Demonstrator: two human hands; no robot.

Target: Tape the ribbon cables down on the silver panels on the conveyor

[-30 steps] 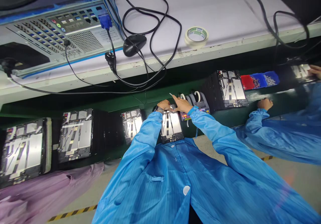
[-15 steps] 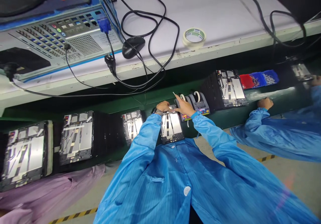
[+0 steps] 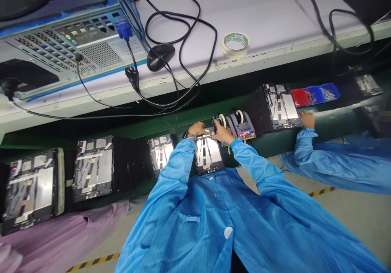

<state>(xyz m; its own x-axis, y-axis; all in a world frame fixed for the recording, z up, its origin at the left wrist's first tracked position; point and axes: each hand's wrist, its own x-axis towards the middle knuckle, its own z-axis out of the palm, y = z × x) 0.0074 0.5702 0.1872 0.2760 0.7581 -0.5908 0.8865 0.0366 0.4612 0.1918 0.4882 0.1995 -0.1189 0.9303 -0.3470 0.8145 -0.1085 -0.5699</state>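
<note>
An opened tablet (image 3: 209, 154) with a shiny metal back lies on the green belt right in front of me. My left hand (image 3: 197, 128) rests with curled fingers on its far left corner. My right hand (image 3: 222, 134) is at the far right corner, pinching a small strip of tape (image 3: 213, 120) that sticks up from the fingertips. Two tape dispensers (image 3: 242, 124) with white rolls stand just right of that hand. Both my sleeves are blue.
More opened tablets lie along the belt (image 3: 332, 120): three to the left (image 3: 161, 153) (image 3: 93, 167) (image 3: 29, 189), one to the right (image 3: 281, 105) with a co-worker's hand (image 3: 307, 119) at its edge. Red and blue parts bins (image 3: 314, 95) sit beyond. The shelf above holds a tape roll (image 3: 235, 42), mouse (image 3: 160, 56), cables and computer case (image 3: 70, 40).
My right hand drew back from the dispensers to the tablet's far edge with the tape strip. The co-worker's hand slid left to the right-hand tablet.
</note>
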